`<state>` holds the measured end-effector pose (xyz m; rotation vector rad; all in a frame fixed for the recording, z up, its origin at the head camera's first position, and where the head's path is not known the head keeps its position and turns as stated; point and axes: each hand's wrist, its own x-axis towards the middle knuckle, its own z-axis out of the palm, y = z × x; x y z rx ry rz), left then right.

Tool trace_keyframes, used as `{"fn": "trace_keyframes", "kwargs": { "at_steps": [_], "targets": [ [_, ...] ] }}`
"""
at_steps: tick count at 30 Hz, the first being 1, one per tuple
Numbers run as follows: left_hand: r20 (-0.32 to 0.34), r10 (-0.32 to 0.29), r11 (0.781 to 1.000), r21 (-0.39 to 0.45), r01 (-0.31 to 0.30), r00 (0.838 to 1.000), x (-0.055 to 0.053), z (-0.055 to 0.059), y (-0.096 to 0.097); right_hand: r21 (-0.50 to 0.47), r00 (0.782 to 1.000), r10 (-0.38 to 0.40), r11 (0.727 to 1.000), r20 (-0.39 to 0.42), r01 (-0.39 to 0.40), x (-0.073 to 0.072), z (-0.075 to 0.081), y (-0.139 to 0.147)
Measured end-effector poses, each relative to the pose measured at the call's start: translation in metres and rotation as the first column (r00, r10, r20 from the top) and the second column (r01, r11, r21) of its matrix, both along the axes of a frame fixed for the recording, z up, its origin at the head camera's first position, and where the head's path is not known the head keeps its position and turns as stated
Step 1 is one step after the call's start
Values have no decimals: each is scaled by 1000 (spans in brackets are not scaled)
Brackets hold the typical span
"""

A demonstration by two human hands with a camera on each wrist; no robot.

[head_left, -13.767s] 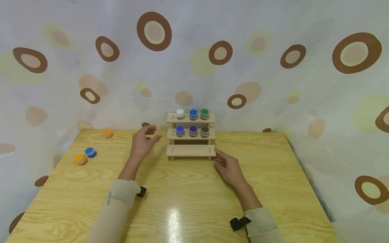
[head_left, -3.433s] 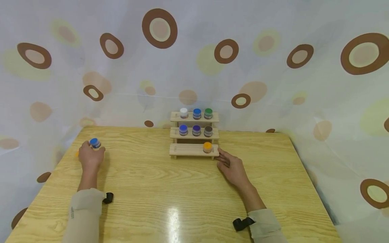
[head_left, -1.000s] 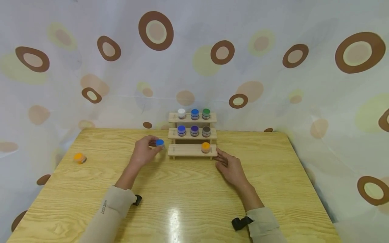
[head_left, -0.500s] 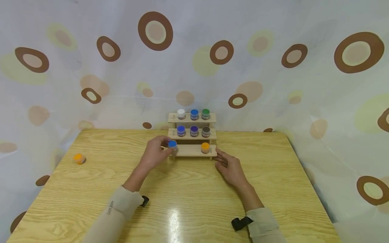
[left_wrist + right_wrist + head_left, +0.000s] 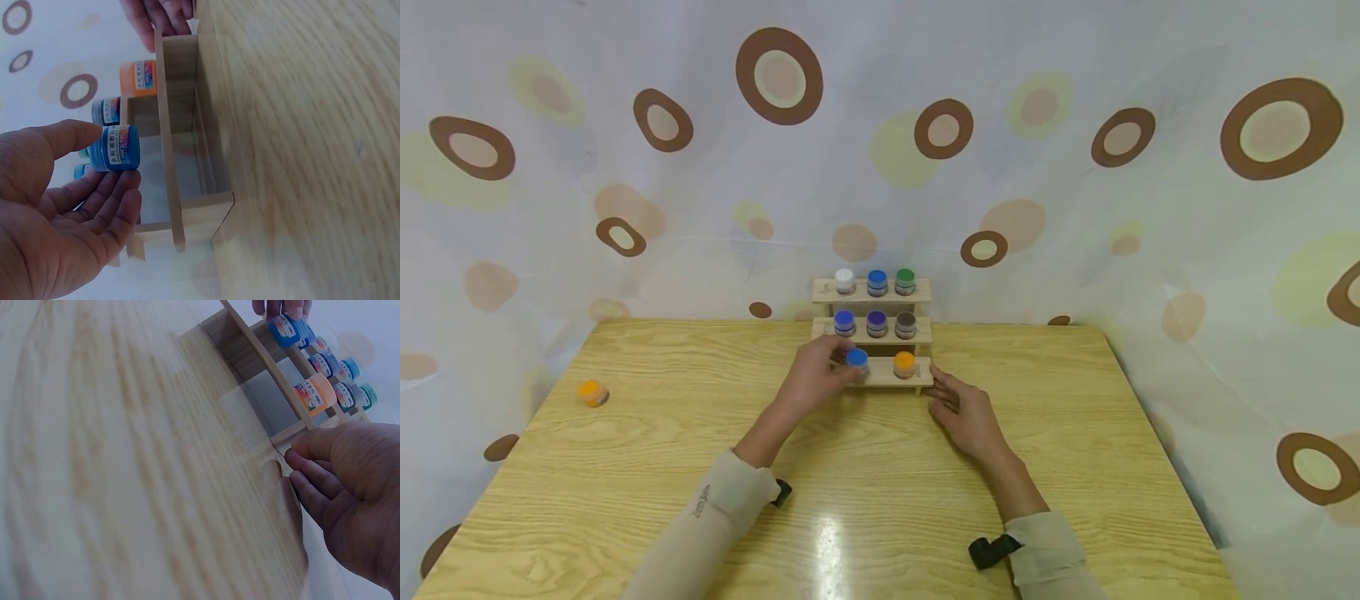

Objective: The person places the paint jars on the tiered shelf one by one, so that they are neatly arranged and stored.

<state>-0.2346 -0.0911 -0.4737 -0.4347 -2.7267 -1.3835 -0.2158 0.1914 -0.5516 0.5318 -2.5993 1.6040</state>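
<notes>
My left hand pinches a small paint jar with a blue lid between thumb and fingers. In the left wrist view the blue jar hangs just above the lowest step, with a gap between them. That step belongs to a three-tier wooden rack. My right hand holds the right end of the lowest step; in the right wrist view its thumb and bent fingers meet at that corner. An orange-lidded jar stands on the same step, towards the right.
White, blue and green-lidded jars line the top step. Blue-violet, purple and dark-lidded jars stand on the middle one. Another orange-lidded jar sits at the far left of the wooden table. A patterned cloth hangs behind.
My left hand has brought the blue jar from the left side of the table, rightwards over the lowest step. Earlier, an orange jar came onto that step. The right hand stays put.
</notes>
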Motion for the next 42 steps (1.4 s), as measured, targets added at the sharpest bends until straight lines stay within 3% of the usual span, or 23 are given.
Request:
{"fn": "trace_keyframes", "kwargs": {
  "at_steps": [14, 21, 24, 37, 42],
  "targets": [
    [13, -4, 999, -34, 4, 1000, -10, -11, 19, -12, 1000, 2, 1000, 17, -2, -1, 2, 0],
    [-33, -30, 999, -40, 29, 999, -14, -19, 26, -13, 1000, -7, 1000, 20, 8, 0, 4, -1],
    [-19, -35, 999, -41, 34, 999, -13, -20, 28, -12, 1000, -3, 1000, 17, 3, 1, 4, -2],
    [-24, -13, 999, -50, 12, 1000, -14, -22, 27, 24, 1000, -13, 1000, 15, 12, -3, 2, 0],
    [6, 9, 999, -37, -9, 1000, -11, -25, 19, 17, 1000, -9, 1000, 21, 9, -1, 1, 0]
  ]
}}
